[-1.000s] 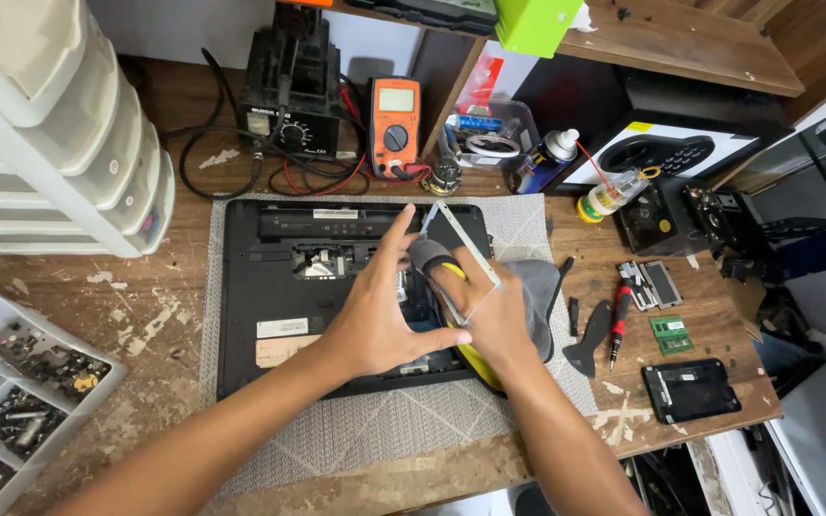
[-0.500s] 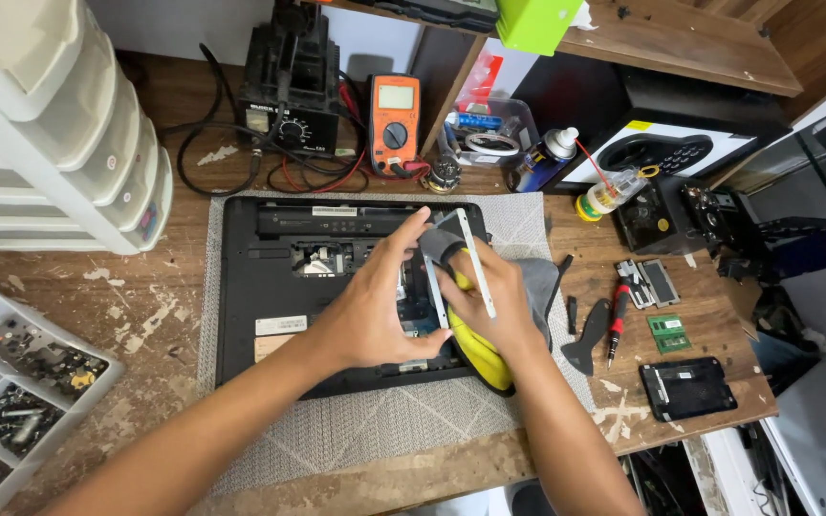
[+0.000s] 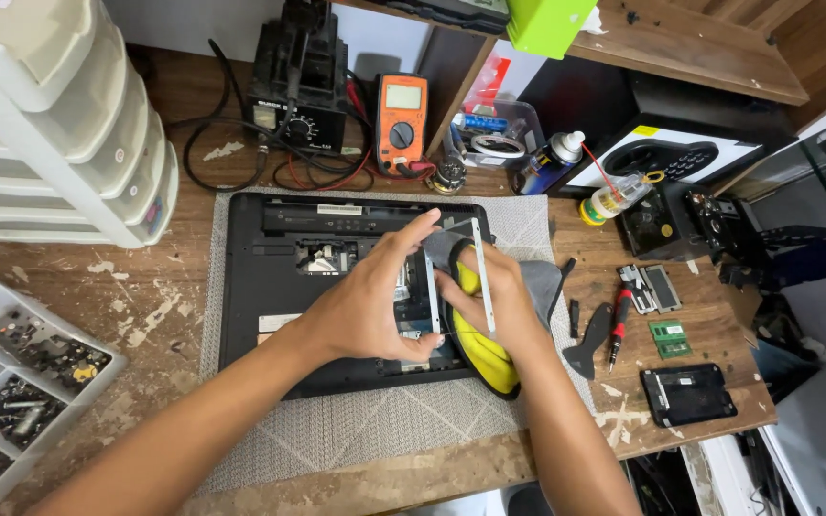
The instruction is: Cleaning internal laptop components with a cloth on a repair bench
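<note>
Hands, left point(image 3: 365, 311) and right point(image 3: 489, 306), gripping one metal drive caddy point(image 3: 451, 277) over one black laptop point(image 3: 270, 287), one yellow cloth point(image 3: 485, 358)

orange multimeter's grey screen point(image 3: 403, 96), white laptop label point(image 3: 272, 323)

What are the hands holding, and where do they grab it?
Both hands hold a thin metal bracket frame over the open laptop: the left hand pinches its left rail, the right hand its right rail.

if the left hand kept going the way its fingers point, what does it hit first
Probably the orange multimeter at the back of the bench. The left hand points up-right across the black laptop base; depth is unclear.
</note>
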